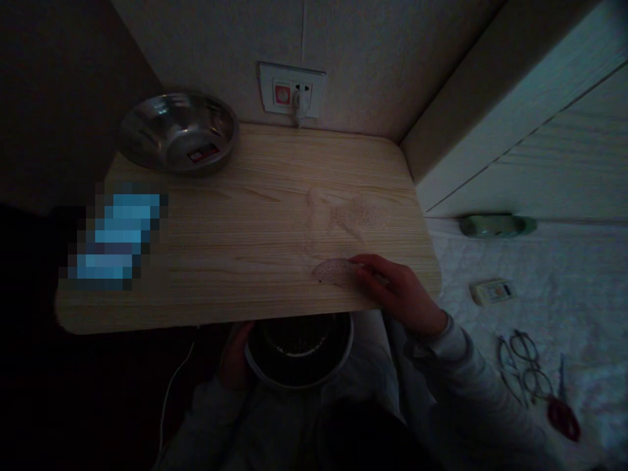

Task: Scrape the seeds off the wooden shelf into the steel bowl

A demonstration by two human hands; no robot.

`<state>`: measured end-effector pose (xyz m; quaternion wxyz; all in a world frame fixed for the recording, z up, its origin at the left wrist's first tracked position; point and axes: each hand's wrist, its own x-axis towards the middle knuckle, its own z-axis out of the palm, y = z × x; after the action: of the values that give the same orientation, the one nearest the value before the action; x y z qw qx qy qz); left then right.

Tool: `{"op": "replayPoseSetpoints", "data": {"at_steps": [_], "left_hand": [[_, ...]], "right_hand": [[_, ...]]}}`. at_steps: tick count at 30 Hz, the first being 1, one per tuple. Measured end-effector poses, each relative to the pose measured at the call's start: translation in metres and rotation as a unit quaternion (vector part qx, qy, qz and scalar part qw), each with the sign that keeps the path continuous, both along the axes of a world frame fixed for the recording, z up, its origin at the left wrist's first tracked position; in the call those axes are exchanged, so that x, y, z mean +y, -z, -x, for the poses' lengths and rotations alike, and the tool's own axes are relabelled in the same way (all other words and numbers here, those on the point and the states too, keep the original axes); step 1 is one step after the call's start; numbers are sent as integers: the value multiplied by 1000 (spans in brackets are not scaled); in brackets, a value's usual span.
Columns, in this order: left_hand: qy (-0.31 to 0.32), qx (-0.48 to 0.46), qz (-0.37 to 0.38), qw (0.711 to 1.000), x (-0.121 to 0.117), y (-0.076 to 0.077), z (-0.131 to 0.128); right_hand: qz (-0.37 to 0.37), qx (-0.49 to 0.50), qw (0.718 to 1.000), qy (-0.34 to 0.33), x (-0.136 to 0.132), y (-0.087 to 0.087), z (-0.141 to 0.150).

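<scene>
My right hand is over the front right of the wooden table, its fingers pinched at the edge of a thin, curved, purplish piece. That piece lies flat or nearly so; its kind is unclear in the dim light. Reddish crumbs or powder are spread on the wood just beyond it. Below the table's front edge, my left hand grips the left side of a dark bowl with a pale rim. The bowl rests at my lap, partly under the tabletop. Something dark shows inside it, too dim to make out.
A steel bowl stands at the table's back left, near a blurred lit screen. A plug sits in the wall socket. On the white bedding at right lie a green bottle-like object, a small box and glasses.
</scene>
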<state>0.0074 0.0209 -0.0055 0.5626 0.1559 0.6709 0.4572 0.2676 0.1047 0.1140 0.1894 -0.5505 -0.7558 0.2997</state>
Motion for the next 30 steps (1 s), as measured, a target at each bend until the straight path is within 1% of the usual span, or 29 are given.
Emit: {"op": "replayPoseSetpoints", "data": {"at_steps": [2,4,7,9,12,14,16,18,22,24,27,30], "left_hand": [[-4,-15,16,1000,2,-6,-4],[-9,-32,30,999,7,-17,-8],[8,-8,18,1000,12,-30,-11],[17,16,20,1000,14,-34,-11],[-9,25,36,999,13,-33,-12],[-23,-1,32,999,12,-31,-13],[-16,-33,24,999,12,-31,-15],[-13,-47,20,999,14,-34,-17],[-26,-51,46,997,20,-49,-22],[-35,-50,63,996,21,-52,-24],[-56,-44,76,995,20,-50,-22],[-39,-53,51,997,17,-43,-19]], "right_hand": [[-3,-3,1000,1,-2,1,-1],[-4,-7,1000,4,-2,2,-2],[-4,-12,1000,5,-3,2,-1],[-5,-15,1000,-3,-4,1,1],[-15,-21,999,-20,-7,0,3],[-23,-21,999,-27,-9,1,4],[-27,-20,999,-36,-11,1,5],[-26,-21,998,-44,-12,2,7],[-24,-24,998,-53,-14,2,9],[-26,-25,997,-61,-16,2,11],[-29,-24,996,-75,-20,3,13],[-30,-14,996,-84,-24,4,16]]}}
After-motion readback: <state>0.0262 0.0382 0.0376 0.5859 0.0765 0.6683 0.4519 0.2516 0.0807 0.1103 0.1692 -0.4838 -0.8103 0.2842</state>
